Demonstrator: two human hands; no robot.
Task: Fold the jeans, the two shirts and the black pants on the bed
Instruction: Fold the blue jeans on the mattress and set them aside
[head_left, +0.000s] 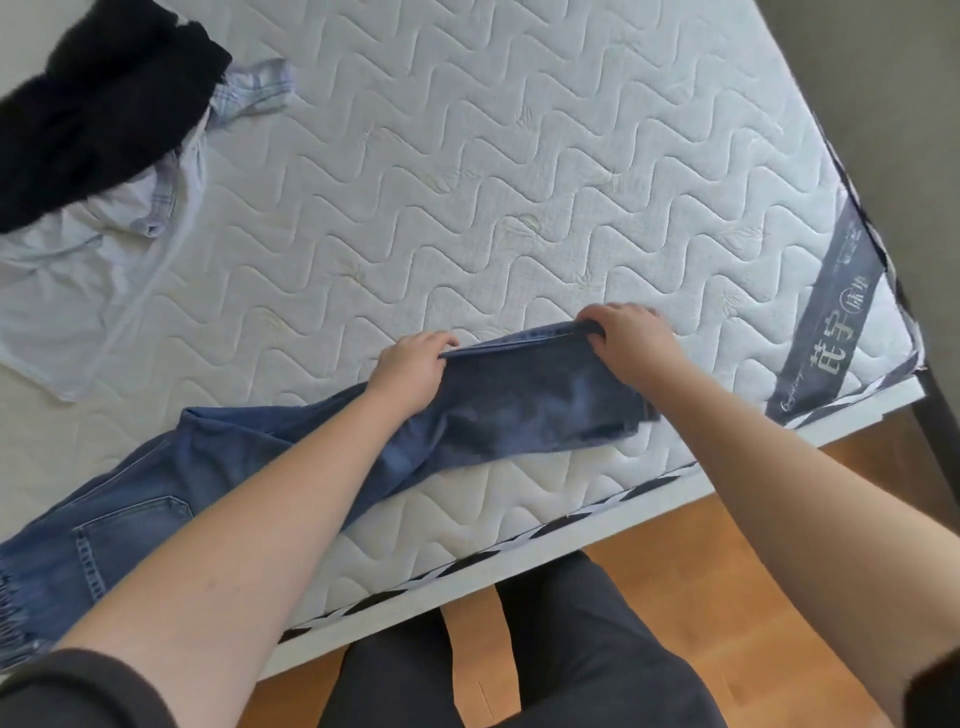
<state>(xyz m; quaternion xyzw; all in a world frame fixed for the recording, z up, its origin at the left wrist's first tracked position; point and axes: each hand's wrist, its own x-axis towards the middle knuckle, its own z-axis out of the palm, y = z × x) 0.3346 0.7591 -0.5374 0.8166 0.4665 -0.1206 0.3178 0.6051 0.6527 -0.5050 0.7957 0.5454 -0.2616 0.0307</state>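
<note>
Blue denim jeans (291, 467) lie along the near edge of the bed (519, 156), on a bare white quilted mattress with a wavy stitch pattern. The waist end with a back pocket sits at the lower left of the view, and the legs run rightward toward the mattress corner. The leg portion is doubled over, with its far edge raised slightly off the mattress. The left hand (410, 371) grips that raised edge, fingers curled over the top of the fabric. The right hand (631, 343) grips the same edge further right, at the end of the fold, fingers curled around the denim. Both forearms are bare and reach out over the jeans. The black pants (98, 114) lie bunched at the far left of the mattress, well apart from the jeans. They rest partly on top of a pale blue shirt (78, 275), which is spread loosely with its collar showing. A second light checked shirt (254, 88) protrudes from beneath the black pants; its full extent is hidden. A grey label (826, 332) with printed characters crosses the mattress corner at right. Wooden flooring (701, 561) shows below the bed frame, with the person's dark-trousered legs standing on it.
</note>
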